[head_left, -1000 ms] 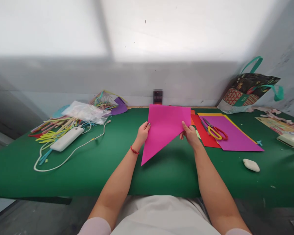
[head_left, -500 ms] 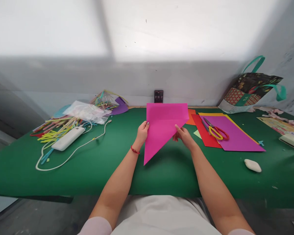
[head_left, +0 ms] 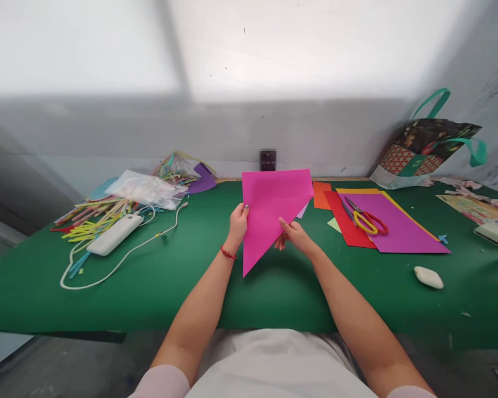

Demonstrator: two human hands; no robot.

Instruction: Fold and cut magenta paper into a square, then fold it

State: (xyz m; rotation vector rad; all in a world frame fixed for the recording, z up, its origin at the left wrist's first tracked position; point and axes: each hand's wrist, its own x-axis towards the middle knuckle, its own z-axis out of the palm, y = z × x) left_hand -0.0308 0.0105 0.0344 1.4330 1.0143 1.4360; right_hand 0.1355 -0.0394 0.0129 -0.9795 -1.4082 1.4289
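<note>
A bright pink sheet of paper [head_left: 269, 204], with a slanting lower right edge and a pointed bottom corner, is held up above the green table. My left hand [head_left: 238, 224] pinches its left edge, thumb on the near face and the other fingers behind. On the slanted edge, my right hand [head_left: 294, 235] grips with the thumb in front; its fingers curl partly out of sight behind the paper. A red bead bracelet [head_left: 228, 252] circles my left wrist.
Scissors [head_left: 367, 221] lie on purple paper [head_left: 410, 232], beside red paper [head_left: 348, 229]. A white case [head_left: 428, 277] sits nearer. Leftward are a white power bank [head_left: 115, 235], its cable, pipe cleaners [head_left: 87, 221] and a plastic bag [head_left: 145, 188]. A patterned bag [head_left: 419, 152] stands back right.
My right hand has slid down and left along the slanted edge. The pink paper has tilted and shifted slightly left, uncovering more orange paper and a pale lilac piece behind it.
</note>
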